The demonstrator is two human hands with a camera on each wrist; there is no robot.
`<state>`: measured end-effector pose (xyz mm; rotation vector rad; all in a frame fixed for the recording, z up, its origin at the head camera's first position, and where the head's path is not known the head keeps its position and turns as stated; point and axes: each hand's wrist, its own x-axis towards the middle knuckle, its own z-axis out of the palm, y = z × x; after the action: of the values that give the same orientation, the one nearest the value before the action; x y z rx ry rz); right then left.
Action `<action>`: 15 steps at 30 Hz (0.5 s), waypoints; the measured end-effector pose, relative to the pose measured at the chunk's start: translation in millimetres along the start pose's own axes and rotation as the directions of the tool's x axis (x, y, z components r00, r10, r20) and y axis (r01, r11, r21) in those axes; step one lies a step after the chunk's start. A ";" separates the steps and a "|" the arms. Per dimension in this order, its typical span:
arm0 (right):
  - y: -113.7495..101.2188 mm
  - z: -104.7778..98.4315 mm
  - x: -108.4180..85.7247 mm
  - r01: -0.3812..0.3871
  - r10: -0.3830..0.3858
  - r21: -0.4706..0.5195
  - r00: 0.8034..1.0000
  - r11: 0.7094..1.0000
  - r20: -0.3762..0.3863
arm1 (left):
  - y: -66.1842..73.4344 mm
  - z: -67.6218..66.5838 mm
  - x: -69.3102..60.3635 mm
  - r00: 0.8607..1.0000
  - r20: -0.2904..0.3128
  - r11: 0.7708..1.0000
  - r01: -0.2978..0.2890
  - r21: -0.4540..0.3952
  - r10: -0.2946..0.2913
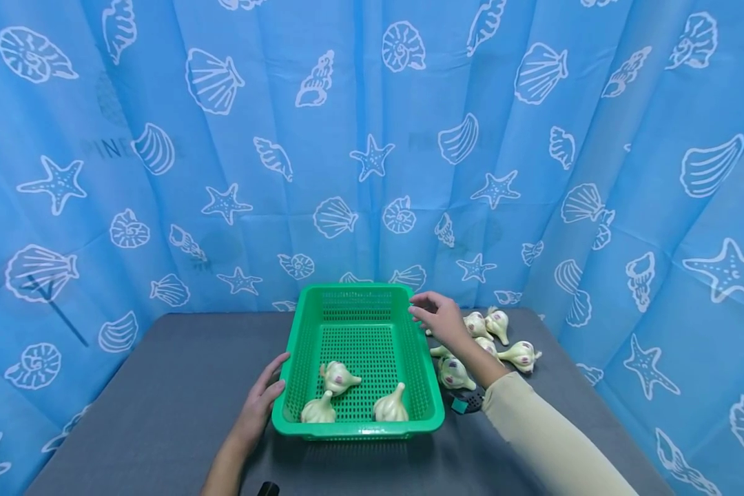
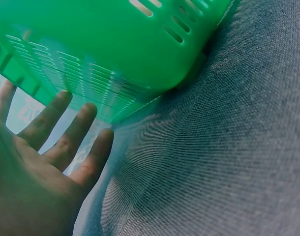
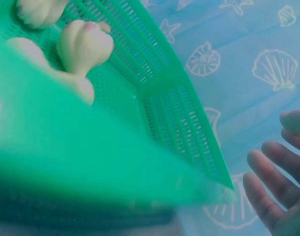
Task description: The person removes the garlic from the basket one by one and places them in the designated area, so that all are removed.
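A green perforated plastic basket (image 1: 358, 430) stands on the dark table. Three garlic bulbs lie inside its near half: one bulb (image 1: 339, 378) near the middle, a second bulb (image 1: 318, 410) at the near left and a third bulb (image 1: 391, 406) at the near right. My left hand (image 1: 257, 406) is at the basket's left side, its fingers (image 2: 81, 125) extended along the outer wall; whether they all touch it cannot be told. My right hand (image 1: 441, 319) hovers by the far right rim, fingers (image 3: 268, 172) loosely bent and holding nothing.
Several more garlic bulbs (image 1: 522, 356) lie on the table right of the basket, partly hidden under my right forearm. A dark device with a teal patch (image 1: 468, 401) shows beneath that wrist. A blue shell-patterned curtain (image 1: 372, 207) hangs behind the table (image 1: 161, 406).
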<state>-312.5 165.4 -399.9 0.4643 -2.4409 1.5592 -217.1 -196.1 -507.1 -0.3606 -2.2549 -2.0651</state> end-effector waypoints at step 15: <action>-19.6 35.7 25.8 -0.074 0.071 0.003 0.963 0.997 0.259 | 0.1 -0.7 -0.4 1.000 0.000 1.000 0.004 0.006 -0.004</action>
<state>-329.4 121.5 -389.7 0.6237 -2.6688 1.6363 -216.8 -196.8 -507.0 -0.3569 -2.2629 -2.0602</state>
